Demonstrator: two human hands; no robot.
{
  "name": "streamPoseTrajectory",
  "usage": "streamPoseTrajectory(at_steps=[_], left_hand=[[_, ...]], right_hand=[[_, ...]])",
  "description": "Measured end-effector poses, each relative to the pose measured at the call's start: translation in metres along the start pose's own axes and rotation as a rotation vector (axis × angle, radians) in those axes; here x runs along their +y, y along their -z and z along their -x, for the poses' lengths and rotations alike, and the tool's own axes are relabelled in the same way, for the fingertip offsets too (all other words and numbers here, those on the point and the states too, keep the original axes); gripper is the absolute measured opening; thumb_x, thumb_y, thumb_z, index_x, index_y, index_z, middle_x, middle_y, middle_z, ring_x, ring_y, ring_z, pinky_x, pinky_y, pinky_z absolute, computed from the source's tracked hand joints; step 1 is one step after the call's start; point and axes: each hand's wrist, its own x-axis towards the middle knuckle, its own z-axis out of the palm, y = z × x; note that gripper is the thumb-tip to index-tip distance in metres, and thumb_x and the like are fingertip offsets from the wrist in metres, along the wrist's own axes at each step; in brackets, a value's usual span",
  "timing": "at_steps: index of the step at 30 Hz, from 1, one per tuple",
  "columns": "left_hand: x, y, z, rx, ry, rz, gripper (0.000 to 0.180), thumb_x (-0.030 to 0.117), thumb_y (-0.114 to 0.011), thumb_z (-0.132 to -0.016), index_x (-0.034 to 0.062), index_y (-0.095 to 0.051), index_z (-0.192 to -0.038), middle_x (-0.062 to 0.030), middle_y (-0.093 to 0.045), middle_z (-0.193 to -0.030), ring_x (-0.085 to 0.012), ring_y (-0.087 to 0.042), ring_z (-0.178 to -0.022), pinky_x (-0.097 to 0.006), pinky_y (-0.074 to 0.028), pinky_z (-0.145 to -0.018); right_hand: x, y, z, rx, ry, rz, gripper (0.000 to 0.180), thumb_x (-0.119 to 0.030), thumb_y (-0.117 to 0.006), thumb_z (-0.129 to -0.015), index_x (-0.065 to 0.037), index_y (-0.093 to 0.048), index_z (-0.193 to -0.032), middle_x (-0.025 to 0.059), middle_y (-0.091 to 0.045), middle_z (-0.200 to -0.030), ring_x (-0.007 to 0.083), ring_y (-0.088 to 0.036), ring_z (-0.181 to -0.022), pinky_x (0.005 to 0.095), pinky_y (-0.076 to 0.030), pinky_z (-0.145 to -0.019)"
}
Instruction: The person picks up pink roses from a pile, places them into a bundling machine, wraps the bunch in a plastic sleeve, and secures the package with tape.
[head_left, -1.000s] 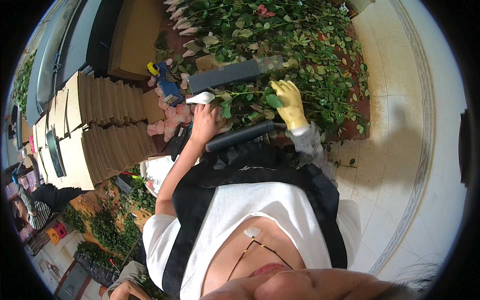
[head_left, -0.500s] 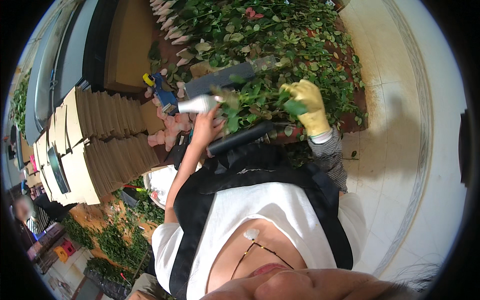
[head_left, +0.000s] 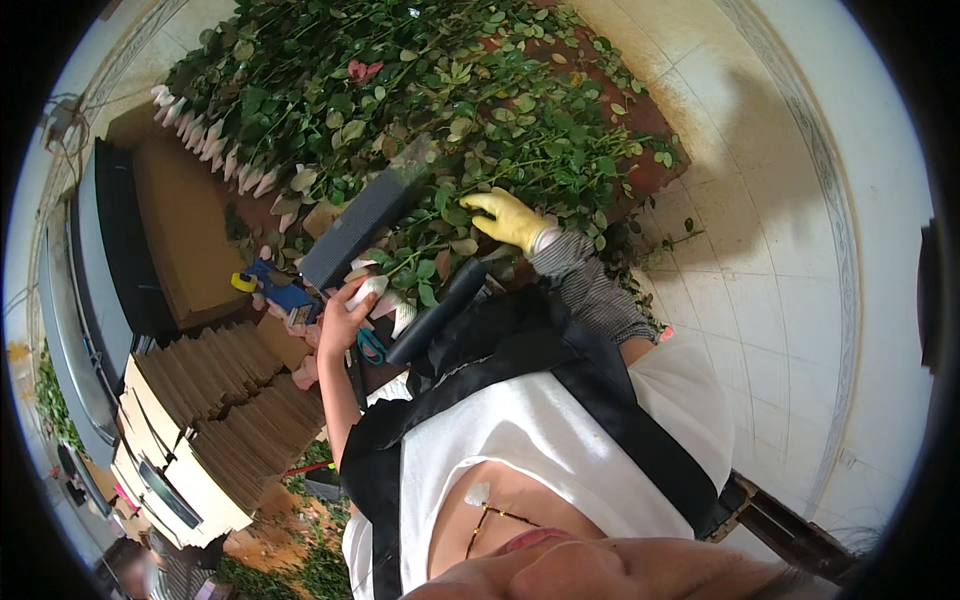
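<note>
My bare left hand (head_left: 343, 318) is closed around a white-wrapped flower head (head_left: 367, 292), with a leafy green stem running to the right from it. Just beside it lies another white mesh-like sleeve (head_left: 403, 318). My right hand (head_left: 508, 220) wears a yellow glove and is over the stem's leaves (head_left: 432, 268); its fingers are apart, and nothing shows clearly between them. A grey ridged board (head_left: 358, 232) lies slanted beyond the stem, and a black roller-like bar (head_left: 438, 312) is on the near side, against my apron.
Many leafy rose stems (head_left: 400, 110) cover the table, with pale wrapped buds (head_left: 205, 135) lined up at their left. A blue tool with a yellow end (head_left: 285, 293), teal-handled scissors (head_left: 371, 346) and stacked cardboard sheets (head_left: 215, 400) are at the left.
The view has turned, so the table appears rotated and further left. My left hand still has the white-wrapped head. My gloved right hand has moved closer to it, and its fingers have spread.
</note>
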Motion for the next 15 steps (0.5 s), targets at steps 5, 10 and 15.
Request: streamPoseTrajectory(at_steps=[5,10,15], left_hand=[[0.039,-0.006,0.012,-0.003,-0.008,-0.452,0.045,0.015,-0.073,-0.088,-0.0013,-0.064,-0.13,-0.0216,-0.073,-0.118,-0.0309,-0.071,-0.112,-0.039,-0.054,-0.094],[0.027,-0.022,0.008,0.051,-0.21,-0.547,0.048,0.02,-0.07,-0.091,0.0017,-0.061,-0.134,-0.0218,-0.065,-0.131,-0.0404,-0.061,-0.123,-0.045,-0.049,-0.103],[0.02,-0.018,0.019,0.091,-0.207,-0.446,0.044,0.02,-0.066,-0.094,0.0,-0.061,-0.133,-0.0222,-0.068,-0.125,-0.0348,-0.064,-0.121,-0.039,-0.048,-0.102]], right_hand=[[-0.066,0.053,-0.021,0.171,0.144,0.107,0.039,-0.019,-0.07,-0.089,-0.007,-0.066,-0.126,0.0128,-0.072,-0.111,0.0316,-0.067,-0.103,0.0398,-0.051,-0.093],[0.003,-0.017,-0.038,0.187,0.141,0.588,0.02,-0.015,-0.065,-0.088,-0.012,-0.071,-0.106,0.0087,-0.067,-0.129,0.0291,-0.054,-0.131,0.0463,-0.036,-0.114],[-0.04,0.03,-0.028,0.478,0.409,0.279,0.021,-0.003,-0.067,-0.082,-0.01,-0.072,-0.102,0.0094,-0.069,-0.125,0.031,-0.058,-0.127,0.0478,-0.04,-0.114]])
